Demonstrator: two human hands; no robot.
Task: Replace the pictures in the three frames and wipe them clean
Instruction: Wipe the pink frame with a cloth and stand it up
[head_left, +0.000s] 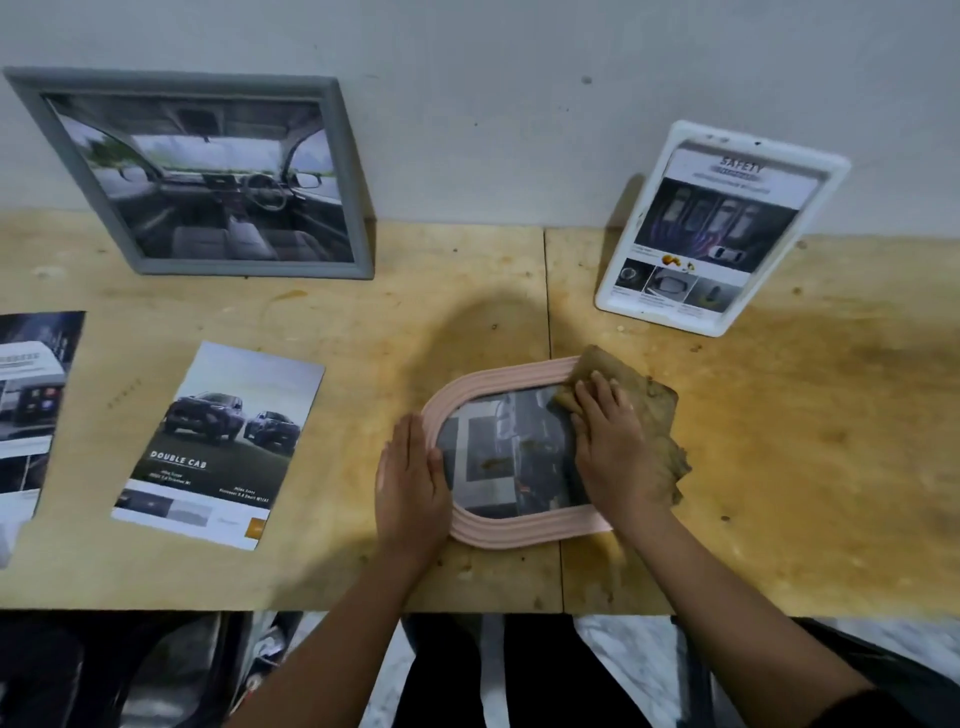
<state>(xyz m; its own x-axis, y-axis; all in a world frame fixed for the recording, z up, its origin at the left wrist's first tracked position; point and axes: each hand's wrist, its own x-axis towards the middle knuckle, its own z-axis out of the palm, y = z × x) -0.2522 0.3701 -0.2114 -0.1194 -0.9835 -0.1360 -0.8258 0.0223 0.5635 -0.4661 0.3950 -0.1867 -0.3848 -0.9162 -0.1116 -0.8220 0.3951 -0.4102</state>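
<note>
A pink arched frame (483, 382) lies flat on the wooden table (779, 441) in front of me, with a picture behind its glass. My left hand (410, 483) rests flat on the frame's left rim, fingers straight. My right hand (615, 447) presses a brown cloth (652, 400) onto the frame's right side, fingers spread over it. A grey frame (343, 171) with a car-interior picture leans on the wall at the back left. A white frame (831, 171) with a "SAFETY" page leans at the back right.
Two loose printed pages lie on the left of the table: a "DOUBLE CAB" car page (218, 447) and another page (31, 405) at the far left edge. The table's front edge runs just below my forearms.
</note>
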